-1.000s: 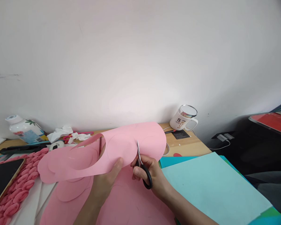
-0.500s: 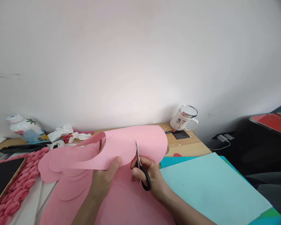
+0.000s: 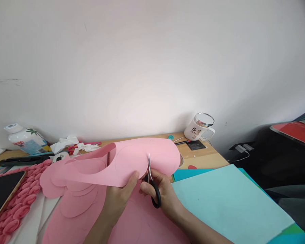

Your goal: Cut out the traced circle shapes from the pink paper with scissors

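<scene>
A curled sheet of pink paper [image 3: 132, 162] is held up over the desk, with a faint round outline drawn on it and a large opening cut at its left. My left hand [image 3: 122, 196] pinches the sheet's lower edge, thumb on top and the other fingers hidden beneath. In my right hand [image 3: 162, 191] are black-handled scissors [image 3: 156, 195], blades pointing up and lying at the paper's edge by the drawn curve. Several pink paper circles [image 3: 76, 201] lie overlapped to the left, on more pink paper.
Light blue paper sheets [image 3: 228, 203] lie at the right. A white mug [image 3: 198, 127] stands at the back, with a white bottle [image 3: 26, 139] and crumpled tissues [image 3: 64, 144] at back left. A phone [image 3: 5, 193] rests on a pink knitted mat [image 3: 22, 203].
My left hand has shifted right along the paper's edge, closer to the scissors. The paper has turned slightly, and the scissors stay near the same place with their blades more upright.
</scene>
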Demonstrator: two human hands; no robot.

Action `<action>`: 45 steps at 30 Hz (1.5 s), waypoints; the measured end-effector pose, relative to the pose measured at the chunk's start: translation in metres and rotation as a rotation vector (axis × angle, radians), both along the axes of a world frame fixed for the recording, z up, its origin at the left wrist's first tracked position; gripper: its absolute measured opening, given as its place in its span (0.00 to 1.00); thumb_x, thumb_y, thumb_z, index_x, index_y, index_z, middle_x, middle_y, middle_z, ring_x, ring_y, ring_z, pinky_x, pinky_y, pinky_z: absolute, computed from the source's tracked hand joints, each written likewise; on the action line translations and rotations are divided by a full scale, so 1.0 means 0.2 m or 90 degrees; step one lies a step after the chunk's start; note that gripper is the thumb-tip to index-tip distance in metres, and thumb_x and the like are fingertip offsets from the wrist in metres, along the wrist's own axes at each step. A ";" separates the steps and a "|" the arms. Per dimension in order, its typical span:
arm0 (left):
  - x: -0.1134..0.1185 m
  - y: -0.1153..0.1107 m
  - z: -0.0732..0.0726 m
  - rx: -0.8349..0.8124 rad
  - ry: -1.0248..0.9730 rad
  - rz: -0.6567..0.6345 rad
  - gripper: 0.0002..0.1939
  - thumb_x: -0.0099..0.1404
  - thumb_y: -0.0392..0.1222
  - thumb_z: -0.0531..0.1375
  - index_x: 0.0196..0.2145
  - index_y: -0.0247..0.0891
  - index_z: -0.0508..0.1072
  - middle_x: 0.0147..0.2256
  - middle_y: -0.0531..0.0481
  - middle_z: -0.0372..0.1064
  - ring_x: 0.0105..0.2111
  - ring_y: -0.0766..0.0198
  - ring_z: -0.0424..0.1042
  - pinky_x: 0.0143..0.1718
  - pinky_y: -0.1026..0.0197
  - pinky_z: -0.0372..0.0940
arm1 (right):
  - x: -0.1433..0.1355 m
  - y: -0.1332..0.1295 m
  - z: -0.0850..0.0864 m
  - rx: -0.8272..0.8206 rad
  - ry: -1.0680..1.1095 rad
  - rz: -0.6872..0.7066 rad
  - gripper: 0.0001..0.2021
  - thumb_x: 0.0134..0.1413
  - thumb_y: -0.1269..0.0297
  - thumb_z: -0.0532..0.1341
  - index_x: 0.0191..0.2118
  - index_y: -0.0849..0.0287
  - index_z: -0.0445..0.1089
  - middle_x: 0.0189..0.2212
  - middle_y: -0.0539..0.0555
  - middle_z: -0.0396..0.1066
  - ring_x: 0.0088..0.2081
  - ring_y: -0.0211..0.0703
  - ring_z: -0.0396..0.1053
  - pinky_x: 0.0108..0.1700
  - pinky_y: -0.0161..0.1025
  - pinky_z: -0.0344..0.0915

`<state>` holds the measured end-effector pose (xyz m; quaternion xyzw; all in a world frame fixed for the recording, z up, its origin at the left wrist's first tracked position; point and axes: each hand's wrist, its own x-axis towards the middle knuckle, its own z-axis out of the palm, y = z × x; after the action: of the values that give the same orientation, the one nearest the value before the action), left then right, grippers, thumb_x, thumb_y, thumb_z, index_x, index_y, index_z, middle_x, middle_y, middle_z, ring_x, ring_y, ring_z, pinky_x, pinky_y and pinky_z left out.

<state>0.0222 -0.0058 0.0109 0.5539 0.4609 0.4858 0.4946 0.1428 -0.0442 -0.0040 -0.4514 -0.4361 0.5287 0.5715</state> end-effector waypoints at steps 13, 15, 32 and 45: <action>-0.01 0.00 0.01 0.005 -0.003 -0.019 0.20 0.51 0.47 0.62 0.42 0.38 0.72 0.35 0.47 0.75 0.39 0.54 0.72 0.41 0.54 0.68 | 0.01 0.00 0.01 0.030 0.013 0.013 0.19 0.41 0.49 0.66 0.27 0.59 0.62 0.22 0.46 0.55 0.25 0.36 0.52 0.27 0.34 0.52; -0.01 0.00 0.00 0.003 0.000 -0.022 0.19 0.52 0.47 0.62 0.41 0.38 0.72 0.35 0.47 0.75 0.39 0.54 0.72 0.41 0.54 0.68 | 0.01 0.00 0.01 0.032 0.001 0.004 0.19 0.40 0.48 0.66 0.26 0.58 0.62 0.22 0.46 0.56 0.25 0.36 0.53 0.27 0.34 0.52; -0.02 0.00 0.05 0.021 0.017 -0.023 0.07 0.53 0.45 0.61 0.27 0.39 0.71 0.25 0.51 0.72 0.29 0.59 0.71 0.33 0.58 0.68 | 0.02 0.00 0.01 0.032 -0.046 -0.006 0.16 0.45 0.51 0.63 0.26 0.59 0.63 0.18 0.46 0.60 0.21 0.35 0.57 0.24 0.33 0.56; -0.04 0.03 0.02 -0.028 -0.028 -0.030 0.11 0.52 0.46 0.62 0.32 0.38 0.72 0.30 0.51 0.72 0.34 0.60 0.69 0.36 0.61 0.65 | 0.01 -0.01 0.00 0.022 -0.031 -0.006 0.10 0.46 0.59 0.62 0.24 0.61 0.64 0.15 0.46 0.62 0.19 0.33 0.58 0.21 0.31 0.56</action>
<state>0.0144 -0.0001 0.0145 0.5428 0.4478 0.4757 0.5278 0.1456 -0.0463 -0.0042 -0.4561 -0.4568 0.5072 0.5710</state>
